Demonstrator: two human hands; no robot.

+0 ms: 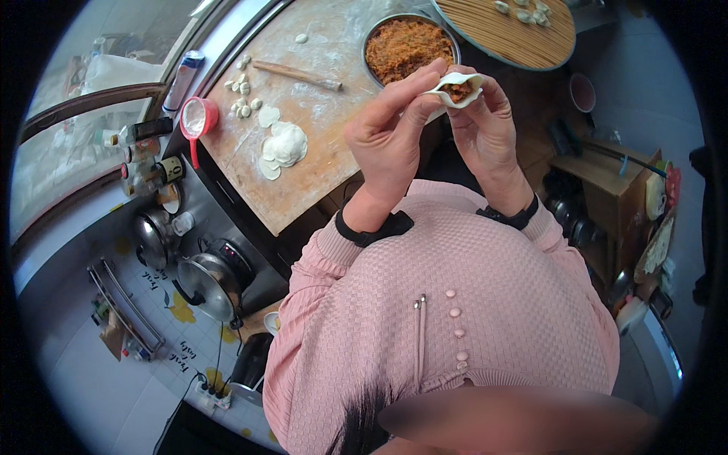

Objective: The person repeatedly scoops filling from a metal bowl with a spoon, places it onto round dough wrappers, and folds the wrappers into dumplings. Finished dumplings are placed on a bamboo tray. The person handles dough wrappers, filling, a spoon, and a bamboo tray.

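Between my two hands is a dumpling wrapper [471, 95] folded around reddish filling, its upper side still parted so the filling shows. My left hand [392, 122] pinches its left end between thumb and fingers. At its right side, my right hand [488, 122] grips the dough the same way. Behind my hands stands a metal bowl of orange-brown minced filling [405, 46]. A wooden rolling pin [298, 75] lies on the floured board [324, 136], with small dough pieces [244, 88] left of it. Overlapping round wrappers [284, 144] lie nearer me.
Several folded dumplings [526, 16] sit on a round slatted tray [489, 34] at the back right. A red cup of flour [197, 118] stands at the board's left edge. Lidded metal pots [209, 287] and glass jars [136, 177] are at the left, a cardboard box [620, 182] at the right.
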